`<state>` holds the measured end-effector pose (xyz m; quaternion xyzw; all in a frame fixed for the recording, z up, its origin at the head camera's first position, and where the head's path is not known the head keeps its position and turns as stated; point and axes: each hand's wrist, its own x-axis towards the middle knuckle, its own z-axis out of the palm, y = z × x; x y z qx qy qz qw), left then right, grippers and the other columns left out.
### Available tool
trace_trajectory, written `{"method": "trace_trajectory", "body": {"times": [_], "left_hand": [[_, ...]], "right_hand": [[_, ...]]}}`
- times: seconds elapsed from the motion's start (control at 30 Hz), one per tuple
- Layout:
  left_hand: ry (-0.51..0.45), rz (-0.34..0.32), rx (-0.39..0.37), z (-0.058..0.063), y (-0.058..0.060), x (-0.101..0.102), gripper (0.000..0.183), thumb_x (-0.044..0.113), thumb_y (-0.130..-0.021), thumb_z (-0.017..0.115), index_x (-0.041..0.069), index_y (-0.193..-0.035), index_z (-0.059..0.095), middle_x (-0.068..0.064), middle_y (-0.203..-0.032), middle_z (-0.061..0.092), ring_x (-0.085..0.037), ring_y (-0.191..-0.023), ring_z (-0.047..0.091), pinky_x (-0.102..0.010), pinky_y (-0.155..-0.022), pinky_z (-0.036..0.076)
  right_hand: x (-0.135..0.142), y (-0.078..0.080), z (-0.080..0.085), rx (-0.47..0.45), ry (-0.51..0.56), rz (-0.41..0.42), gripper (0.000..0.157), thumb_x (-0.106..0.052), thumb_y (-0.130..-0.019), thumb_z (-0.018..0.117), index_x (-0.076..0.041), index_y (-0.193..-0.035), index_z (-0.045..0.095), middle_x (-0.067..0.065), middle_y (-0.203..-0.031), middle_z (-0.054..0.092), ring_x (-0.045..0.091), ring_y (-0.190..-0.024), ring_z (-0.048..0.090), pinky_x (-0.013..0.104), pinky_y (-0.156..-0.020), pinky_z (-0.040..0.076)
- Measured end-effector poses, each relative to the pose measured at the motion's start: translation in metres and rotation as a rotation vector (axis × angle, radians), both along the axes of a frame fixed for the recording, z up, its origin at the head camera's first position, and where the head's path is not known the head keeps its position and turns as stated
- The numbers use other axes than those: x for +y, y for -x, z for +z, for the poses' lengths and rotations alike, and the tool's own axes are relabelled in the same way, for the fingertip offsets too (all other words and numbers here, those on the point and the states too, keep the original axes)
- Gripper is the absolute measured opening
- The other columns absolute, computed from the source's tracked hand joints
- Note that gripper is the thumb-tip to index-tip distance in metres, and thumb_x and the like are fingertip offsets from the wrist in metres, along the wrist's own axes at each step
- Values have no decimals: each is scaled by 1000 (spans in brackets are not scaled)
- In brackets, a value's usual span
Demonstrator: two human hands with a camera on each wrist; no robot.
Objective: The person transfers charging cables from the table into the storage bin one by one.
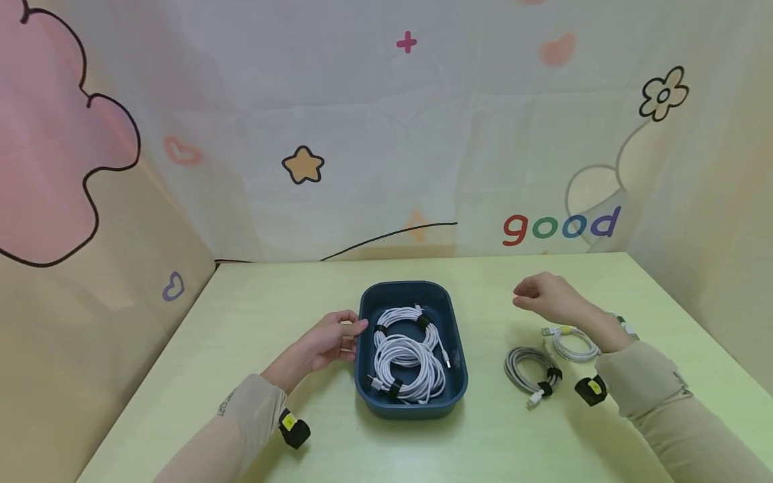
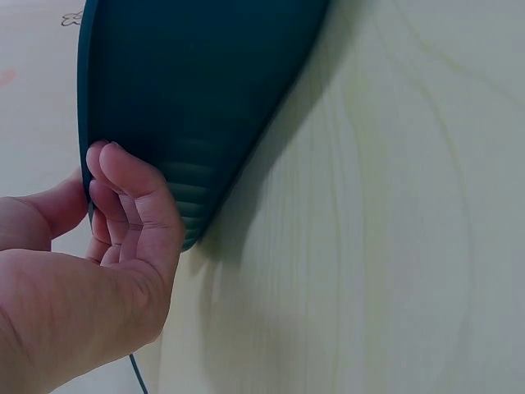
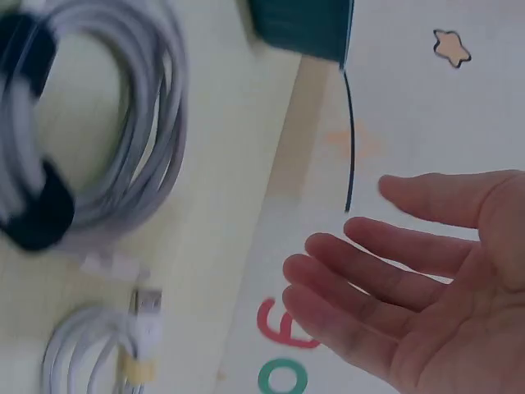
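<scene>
My left hand [image 1: 331,341] holds the left rim of a dark blue plastic bin [image 1: 412,410]. In the left wrist view its thumb goes over the rim, and its curled fingers [image 2: 135,185] lie against the outer wall. Two white coiled cables [image 1: 431,369], bound with black straps, lie inside the bin, one partly over the other. My right hand [image 1: 552,298] hovers over the right side of the table, holding nothing. Its loosely bent fingers [image 3: 361,275] are apart from the thumb in the right wrist view.
A grey coiled cable [image 1: 521,372] with black straps lies right of the bin. Behind it is a smaller white cable [image 1: 574,352] with a yellow tie, partly under my right forearm. A small green-and-white item [image 1: 628,327] shows beyond that wrist. A printed cloth [image 1: 374,134] hangs behind the table.
</scene>
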<state>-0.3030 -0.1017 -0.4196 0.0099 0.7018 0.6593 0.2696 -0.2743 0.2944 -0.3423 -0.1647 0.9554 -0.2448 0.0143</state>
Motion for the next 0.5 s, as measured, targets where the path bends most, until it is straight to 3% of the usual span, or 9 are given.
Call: {"method": "trace_trajectory", "body": {"times": [0.3,0.5], "left_hand": [[4,5,8,-1,0,-3,11,21,-99,55,12,-97,49,-1,-77,54,-17,-62,54,-26,-60,50],[-1,-8,8,-1,1,-3,11,22,-99,55,13,-96,48,-1,-78,54,-16,-62,55,-27,-60,50]], "right_hand": [[36,6,-13,-74,-157,-52,25,-1,-83,63,15,-103,63,27,-96,68,37,-86,65,49,-78,54],[54,3,-22,-135,-240,-64,31,6,-73,58,15,-102,63,27,-94,66,38,-87,62,51,-78,52]]}}
